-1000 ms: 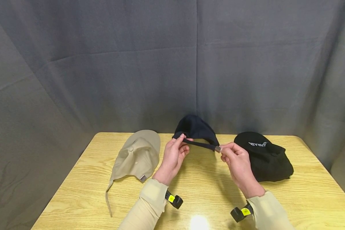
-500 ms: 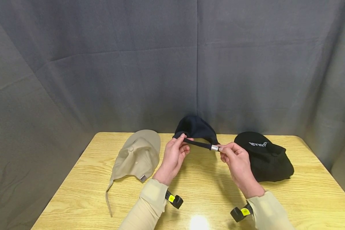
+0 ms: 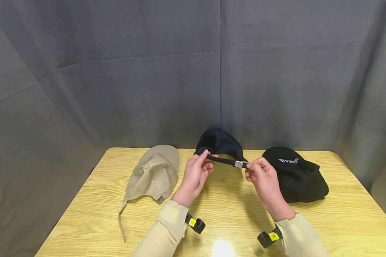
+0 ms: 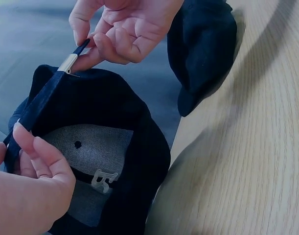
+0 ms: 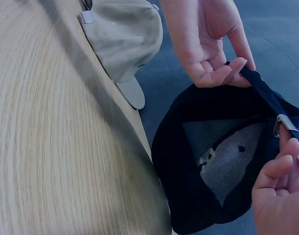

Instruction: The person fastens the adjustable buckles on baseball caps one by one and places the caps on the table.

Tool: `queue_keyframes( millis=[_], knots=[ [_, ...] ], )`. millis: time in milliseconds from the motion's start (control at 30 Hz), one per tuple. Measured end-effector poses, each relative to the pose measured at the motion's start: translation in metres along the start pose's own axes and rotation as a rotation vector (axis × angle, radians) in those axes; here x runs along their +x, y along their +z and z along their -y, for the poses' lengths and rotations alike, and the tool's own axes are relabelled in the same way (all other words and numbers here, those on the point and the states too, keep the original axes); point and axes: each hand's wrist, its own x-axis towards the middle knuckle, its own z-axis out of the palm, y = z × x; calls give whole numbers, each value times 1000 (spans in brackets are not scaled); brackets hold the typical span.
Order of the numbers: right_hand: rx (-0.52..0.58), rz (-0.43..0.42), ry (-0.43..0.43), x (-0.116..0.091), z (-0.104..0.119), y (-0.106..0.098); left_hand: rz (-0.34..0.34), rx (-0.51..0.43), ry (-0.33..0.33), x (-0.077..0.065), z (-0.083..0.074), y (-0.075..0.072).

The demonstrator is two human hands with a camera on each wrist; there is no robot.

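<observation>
A dark navy cap (image 3: 219,142) is held up near the table's back edge, its back strap (image 3: 222,160) toward me. My left hand (image 3: 194,175) pinches the strap at its left end between thumb and fingers. At the other end my right hand (image 3: 266,182) pinches the strap just past a silver metal buckle (image 3: 238,164). The strap runs stretched between both hands and passes through the buckle. In the left wrist view the cap's opening faces the camera, showing a grey mesh lining (image 4: 100,142) and a pale embroidered patch (image 4: 104,180) inside.
To the left lies a beige cap (image 3: 154,175) with its strap hanging loose toward the front and an undone buckle (image 3: 160,199). A black cap (image 3: 302,182) with white lettering lies to the right. A grey curtain (image 3: 193,71) hangs behind the wooden table (image 3: 225,214).
The buckle has slid left along the strap, away from my right fingertips, and more strap now shows between them. My left hand has stayed in place.
</observation>
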Motion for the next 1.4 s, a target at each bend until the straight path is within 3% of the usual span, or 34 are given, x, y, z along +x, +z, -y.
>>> queue_keyframes(
  millis=[333, 1100, 1400],
  knots=[
    [0, 14, 5, -1, 0, 1, 57, -37, 6, 0, 1, 2],
    [-106, 75, 88, -3, -6, -3, 39, -67, 8, 0, 2, 4],
    [-164, 158, 135, -1, -12, -6, 40, -65, 17, 1, -1, 4]
  ],
)
